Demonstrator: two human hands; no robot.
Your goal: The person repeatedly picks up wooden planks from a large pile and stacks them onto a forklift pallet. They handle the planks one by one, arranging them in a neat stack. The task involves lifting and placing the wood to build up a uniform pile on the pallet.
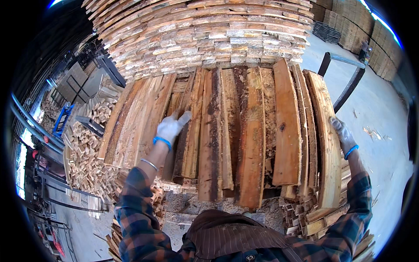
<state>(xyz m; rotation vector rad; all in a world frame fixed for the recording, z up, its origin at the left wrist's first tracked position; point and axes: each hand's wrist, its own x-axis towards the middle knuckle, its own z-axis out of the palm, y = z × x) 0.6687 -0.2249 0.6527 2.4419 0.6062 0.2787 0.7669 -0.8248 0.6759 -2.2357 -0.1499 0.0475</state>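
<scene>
Fingers (186, 116) of the left hand (168, 130) spread over bark-edged boards (252, 144).

From the head view I see the work from above: that left hand, gloved in white, reaches across the row, its fingertips apart beside a gap between boards; whether they press down I can't tell. Over at the far right, the right hand (345, 136) has its fingers bent against the outer edge of the pale end board (325, 144), though I can't make out a pinch. The boards lie side by side, some tilted or overlapping. Just beyond them rises a tall stack of sawn planks (209, 39); wood offcuts (89, 150) heap up on the left, and a metal frame (347, 60) stands on the floor (379, 107) at right.
</scene>
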